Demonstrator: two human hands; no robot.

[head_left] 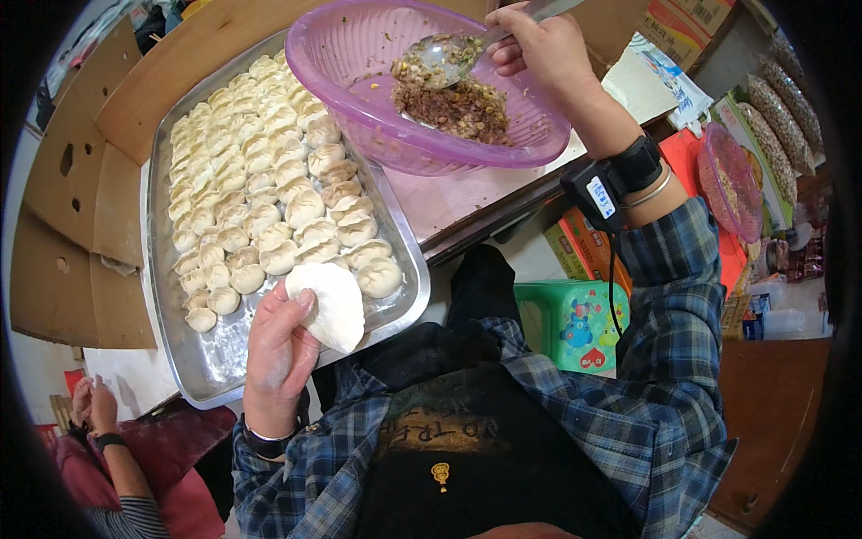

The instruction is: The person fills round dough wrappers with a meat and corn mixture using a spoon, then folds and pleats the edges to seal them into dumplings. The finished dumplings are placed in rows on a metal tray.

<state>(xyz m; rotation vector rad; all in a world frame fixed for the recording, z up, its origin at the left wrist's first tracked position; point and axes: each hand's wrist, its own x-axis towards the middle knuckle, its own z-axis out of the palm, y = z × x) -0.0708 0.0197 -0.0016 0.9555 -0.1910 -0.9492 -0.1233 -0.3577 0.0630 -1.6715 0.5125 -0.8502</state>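
Above the near right corner of the metal tray [224, 364], the person's left hand [280, 350] pinches a round white dough wrapper [336, 307] by its left edge, thumb on the upper face and the other fingers behind, so the grip is closed only as far as the thin sheet allows. The wrapper is flat and bare, overlapping the tray's rim as seen from above. Beyond the tray's right side sits a purple basin [386, 148], its wall hiding part of the tray's edge; whether the two touch cannot be told. Over the basin, well to the right of the tray, the right hand [546, 49] has its fingers curled closed around the handle of a spoon [446, 59], whose bowl is down at the chopped filling [458, 112]. Rows of pleated dumplings [242, 193] cover most of the tray, leaving bare metal along its near end. Left of the tray stand cardboard panels [63, 171]; off its near left corner are a co-worker's hands [94, 404]. A green stool [537, 310] stands to the tray's right.
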